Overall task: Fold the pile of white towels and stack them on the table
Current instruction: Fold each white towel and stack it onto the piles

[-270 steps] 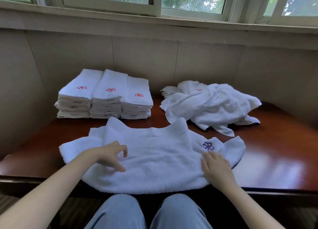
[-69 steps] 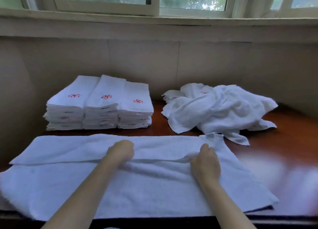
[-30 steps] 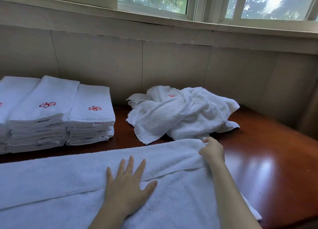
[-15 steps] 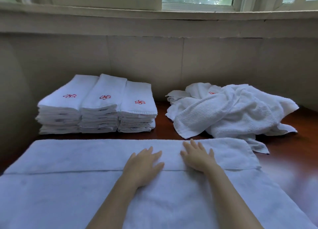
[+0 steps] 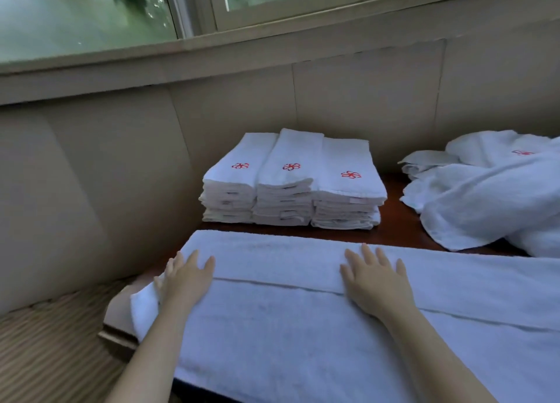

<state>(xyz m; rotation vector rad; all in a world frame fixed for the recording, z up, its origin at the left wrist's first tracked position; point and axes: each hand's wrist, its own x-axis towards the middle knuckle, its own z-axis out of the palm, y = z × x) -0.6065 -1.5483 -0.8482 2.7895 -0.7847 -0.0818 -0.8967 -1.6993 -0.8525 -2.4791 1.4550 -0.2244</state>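
A large white towel (image 5: 288, 327) lies spread along the near side of the dark wooden table (image 5: 394, 190), its far strip folded over toward me. My left hand (image 5: 186, 278) lies flat with straight fingers at the towel's left end. My right hand (image 5: 374, 278) presses flat on the fold line near the middle. Three stacks of folded white towels (image 5: 291, 184) with red flower marks stand side by side at the back. A loose pile of unfolded white towels (image 5: 491, 196) lies at the back right.
A beige tiled wall (image 5: 363, 99) runs behind the table, with a window ledge above it. The table's left edge (image 5: 116, 333) ends just past my left hand, and striped flooring (image 5: 45, 342) lies below it.
My view has swung left. My left hand has slid out along the fold to the towel's left end; my right hand stays flat on the fold. Both hands were side by side before.
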